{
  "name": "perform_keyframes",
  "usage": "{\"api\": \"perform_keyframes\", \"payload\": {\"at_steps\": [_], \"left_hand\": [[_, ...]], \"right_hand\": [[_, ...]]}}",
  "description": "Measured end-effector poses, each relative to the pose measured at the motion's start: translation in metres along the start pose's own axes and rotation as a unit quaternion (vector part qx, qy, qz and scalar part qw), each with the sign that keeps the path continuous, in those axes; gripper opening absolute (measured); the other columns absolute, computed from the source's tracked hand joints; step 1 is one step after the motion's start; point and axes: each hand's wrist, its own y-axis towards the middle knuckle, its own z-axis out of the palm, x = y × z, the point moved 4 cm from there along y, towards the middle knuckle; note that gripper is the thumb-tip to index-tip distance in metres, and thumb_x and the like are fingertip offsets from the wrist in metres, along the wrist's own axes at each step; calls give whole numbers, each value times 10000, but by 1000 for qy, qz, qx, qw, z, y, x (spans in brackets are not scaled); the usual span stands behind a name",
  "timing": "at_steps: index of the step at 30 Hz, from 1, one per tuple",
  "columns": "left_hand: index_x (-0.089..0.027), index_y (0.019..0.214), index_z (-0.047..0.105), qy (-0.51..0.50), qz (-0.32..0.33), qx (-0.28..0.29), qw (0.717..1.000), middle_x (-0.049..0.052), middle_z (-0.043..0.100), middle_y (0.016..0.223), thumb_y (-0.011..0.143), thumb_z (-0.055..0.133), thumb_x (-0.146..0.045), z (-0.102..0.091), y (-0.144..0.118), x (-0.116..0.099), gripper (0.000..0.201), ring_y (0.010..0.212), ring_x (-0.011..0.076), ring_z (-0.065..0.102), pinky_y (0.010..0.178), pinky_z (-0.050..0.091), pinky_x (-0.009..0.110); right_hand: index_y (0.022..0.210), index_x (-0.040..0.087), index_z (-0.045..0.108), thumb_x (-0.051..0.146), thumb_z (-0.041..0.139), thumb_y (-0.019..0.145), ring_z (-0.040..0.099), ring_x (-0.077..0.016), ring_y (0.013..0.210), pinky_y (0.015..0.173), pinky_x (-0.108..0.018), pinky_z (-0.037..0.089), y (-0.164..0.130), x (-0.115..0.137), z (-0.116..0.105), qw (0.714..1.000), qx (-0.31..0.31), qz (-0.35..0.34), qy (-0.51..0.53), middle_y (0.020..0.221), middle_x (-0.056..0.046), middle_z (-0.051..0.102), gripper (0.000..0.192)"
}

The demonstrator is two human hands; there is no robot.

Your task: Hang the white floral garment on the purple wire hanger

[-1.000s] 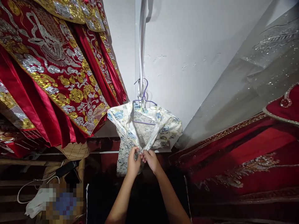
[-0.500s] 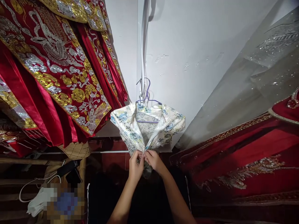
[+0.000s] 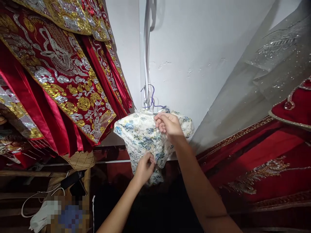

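2 hands: both on the blouse (image 3: 142, 139)
Blouse: floral, on a hanger (image 3: 152, 100) against the wall (image 3: 206, 48)
Left hand (image 3: 145, 168): pinching the front fabric low down
Right hand (image 3: 168, 124): closed on fabric near the collar
Red robes (image 3: 55, 81): hanging left

Red robes (image 3: 60, 81) are crowding the space left of the blouse (image 3: 143, 136), nearly touching its sleeve. Right of the blouse, bare wall (image 3: 206, 64) is leaving open room until the red gown (image 3: 262, 161). Below the blouse, dark space is lying open.
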Motion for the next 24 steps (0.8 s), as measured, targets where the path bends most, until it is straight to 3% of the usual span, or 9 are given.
{"api": "perform_keyframes", "payload": {"at_steps": [5, 8, 11, 14, 16, 18, 19, 21, 24], "left_hand": [[-233, 1286, 550, 15, 150, -93, 984, 88, 663, 1025, 958, 513, -290, -64, 74, -89, 335, 931, 213, 611, 868, 460, 341], [-211, 1043, 675, 81, 207, -73, 972, 85, 681, 1004, 953, 533, -305, -75, 106, -130, 192, 942, 223, 612, 883, 447, 340], [-193, 896, 682, 103, 223, -101, 964, 63, 679, 903, 930, 576, -306, -82, 118, -140, 159, 905, 213, 609, 879, 441, 329], [-180, 921, 669, 65, 200, -249, 946, 49, 661, 925, 929, 578, -309, -114, 119, -120, 158, 919, 185, 598, 869, 446, 296], [-171, 917, 649, -28, 151, -366, 918, 30, 638, 909, 928, 577, -304, -147, 117, -87, 152, 882, 150, 588, 822, 454, 248], [-168, 869, 614, -186, 58, -432, 881, -3, 605, 820, 918, 582, -272, -173, 114, -43, 119, 768, 105, 564, 758, 454, 201], [-173, 817, 583, -267, -17, -414, 870, -20, 577, 745, 913, 583, -268, -176, 113, -19, 136, 702, 93, 548, 728, 458, 193], [-169, 717, 528, -309, -88, -377, 869, -30, 514, 617, 898, 579, -233, -172, 106, 16, 198, 593, 89, 515, 668, 466, 202], [-162, 658, 531, -317, -142, -312, 884, -23, 507, 553, 841, 609, -193, -138, 86, 50, 202, 536, 96, 519, 621, 473, 221]], "right_hand": [[772, 163, 657, 367, 571, 843, 442, -87, 416, 422, -210, 337, -27, -1, 14, 996, 45, -35, -69, 533, 3, 598, 233], [785, 173, 657, 402, 572, 852, 451, -103, 442, 455, -228, 353, -25, -6, 12, 993, 42, -54, -91, 531, 11, 574, 253], [735, 177, 655, 417, 590, 821, 395, -108, 434, 433, -242, 278, -16, -31, 4, 991, -3, -51, -122, 512, 20, 525, 263], [650, 187, 656, 401, 591, 795, 336, -110, 432, 433, -257, 212, -18, -70, -2, 983, -19, -13, -181, 489, 25, 475, 266], [626, 193, 657, 394, 578, 804, 312, -111, 437, 444, -259, 195, -27, -90, -3, 981, -1, 6, -193, 470, 31, 422, 280], [631, 194, 661, 388, 573, 819, 305, -112, 445, 453, -259, 191, -39, -102, -1, 985, 16, 16, -172, 472, 31, 392, 284], [643, 194, 663, 380, 573, 826, 305, -113, 450, 456, -260, 192, -45, -106, 1, 987, 24, 20, -157, 479, 29, 387, 277], [652, 199, 659, 353, 570, 839, 317, -119, 458, 465, -261, 202, -56, -111, 5, 991, 33, 23, -131, 491, 22, 388, 258], [649, 221, 638, 317, 543, 860, 356, -140, 471, 480, -269, 241, -69, -120, 7, 994, 36, 33, -94, 495, 15, 406, 250]]}}
